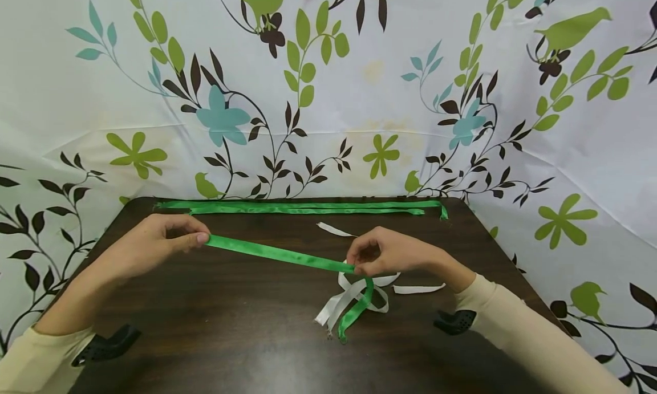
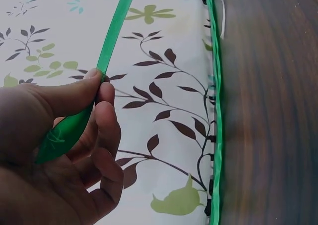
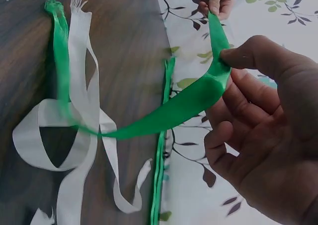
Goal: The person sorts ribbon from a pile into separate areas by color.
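Observation:
A green satin ribbon [image 1: 279, 255] stretches between both hands above the dark table. My left hand [image 1: 149, 246] pinches one end between thumb and fingertips; in the left wrist view a short tail of the ribbon [image 2: 67, 135] lies inside the palm. Farther right, my right hand [image 1: 392, 252] pinches the ribbon between thumb and fingers. From there its loose end hangs down over a looped white ribbon [image 1: 349, 296] on the table. In the right wrist view the green ribbon [image 3: 169, 114] curves away from the fingers, its frayed end beside the white ribbon's frayed end.
Long green ribbons [image 1: 308, 208] lie along the table's far edge. Short white strips lie on the table [image 1: 231, 320], one white strip [image 1: 418, 289] right of the looped ribbon and another [image 1: 333, 229] behind it. A leaf-and-bird patterned cloth [image 1: 328, 114] hangs behind the table.

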A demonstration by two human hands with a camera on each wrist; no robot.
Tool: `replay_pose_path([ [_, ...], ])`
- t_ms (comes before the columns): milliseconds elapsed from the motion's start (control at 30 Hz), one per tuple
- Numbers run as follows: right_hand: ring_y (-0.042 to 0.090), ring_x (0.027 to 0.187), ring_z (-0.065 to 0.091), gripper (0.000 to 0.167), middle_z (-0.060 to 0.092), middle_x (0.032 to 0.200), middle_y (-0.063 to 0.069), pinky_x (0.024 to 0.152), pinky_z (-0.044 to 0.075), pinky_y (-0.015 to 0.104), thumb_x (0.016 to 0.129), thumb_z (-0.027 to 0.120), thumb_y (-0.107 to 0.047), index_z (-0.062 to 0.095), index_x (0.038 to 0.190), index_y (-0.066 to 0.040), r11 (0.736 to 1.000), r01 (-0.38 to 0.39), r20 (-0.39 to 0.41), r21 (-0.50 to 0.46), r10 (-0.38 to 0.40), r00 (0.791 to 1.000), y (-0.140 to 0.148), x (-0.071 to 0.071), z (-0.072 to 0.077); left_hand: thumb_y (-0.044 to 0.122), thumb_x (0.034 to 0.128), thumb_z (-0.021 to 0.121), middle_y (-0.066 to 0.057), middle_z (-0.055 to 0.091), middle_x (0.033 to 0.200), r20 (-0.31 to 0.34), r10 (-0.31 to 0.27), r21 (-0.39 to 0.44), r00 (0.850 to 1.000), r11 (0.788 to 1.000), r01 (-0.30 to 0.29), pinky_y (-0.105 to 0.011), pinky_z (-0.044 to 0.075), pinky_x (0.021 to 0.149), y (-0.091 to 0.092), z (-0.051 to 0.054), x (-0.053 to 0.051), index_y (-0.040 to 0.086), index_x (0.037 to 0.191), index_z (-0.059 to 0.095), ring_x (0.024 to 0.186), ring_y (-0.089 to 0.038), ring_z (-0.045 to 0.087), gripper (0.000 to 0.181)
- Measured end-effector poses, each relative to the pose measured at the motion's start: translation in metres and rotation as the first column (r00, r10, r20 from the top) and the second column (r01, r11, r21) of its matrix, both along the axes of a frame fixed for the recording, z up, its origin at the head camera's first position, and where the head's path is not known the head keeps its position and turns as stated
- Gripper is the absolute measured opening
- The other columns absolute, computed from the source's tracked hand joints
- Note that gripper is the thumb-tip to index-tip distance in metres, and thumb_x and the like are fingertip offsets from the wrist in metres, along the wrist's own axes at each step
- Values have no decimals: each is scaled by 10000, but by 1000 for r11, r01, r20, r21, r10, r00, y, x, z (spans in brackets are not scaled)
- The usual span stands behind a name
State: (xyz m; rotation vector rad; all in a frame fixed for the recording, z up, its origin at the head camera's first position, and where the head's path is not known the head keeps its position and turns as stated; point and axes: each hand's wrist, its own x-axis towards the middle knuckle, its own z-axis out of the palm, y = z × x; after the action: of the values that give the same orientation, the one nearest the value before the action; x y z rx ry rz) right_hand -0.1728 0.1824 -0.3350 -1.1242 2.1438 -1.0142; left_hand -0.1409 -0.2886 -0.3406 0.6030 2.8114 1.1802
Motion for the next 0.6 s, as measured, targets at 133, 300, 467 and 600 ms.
replay_pose_path([
  [133,219,804,674,126,723,942,60,693,548,379,970,685,-93,739,1065,-155,1000,15,-10,-3,-15,1000,8,2,5,356,1000,680,-16,677,923,-7,38,-26,999,999,-38,-350,502,675,-6,2,0,185,1083,747,846,-243,618,202],
  [300,206,763,647,131,717,928,60,643,521,337,970,691,-91,741,1067,-162,1000,23,-20,8,-23,1000,18,3,10,380,999,676,-20,672,936,-6,69,-47,998,996,-69,-346,476,674,-11,4,-2,189,1089,748,859,-237,605,223],
  [467,185,716,617,140,714,907,25,610,489,307,968,691,-80,737,1071,-163,999,23,-53,24,-22,998,26,4,14,395,1003,666,-24,669,948,-14,99,-55,995,994,-99,-342,460,680,-16,3,-4,192,1097,751,861,-229,601,239],
  [600,172,691,604,185,708,882,25,601,489,307,946,676,-15,733,1058,-150,999,23,-76,25,-21,997,33,5,18,396,1006,661,-34,667,945,-7,121,-43,993,992,-121,-337,456,676,-21,1,-6,164,1124,745,852,-227,602,273],
])
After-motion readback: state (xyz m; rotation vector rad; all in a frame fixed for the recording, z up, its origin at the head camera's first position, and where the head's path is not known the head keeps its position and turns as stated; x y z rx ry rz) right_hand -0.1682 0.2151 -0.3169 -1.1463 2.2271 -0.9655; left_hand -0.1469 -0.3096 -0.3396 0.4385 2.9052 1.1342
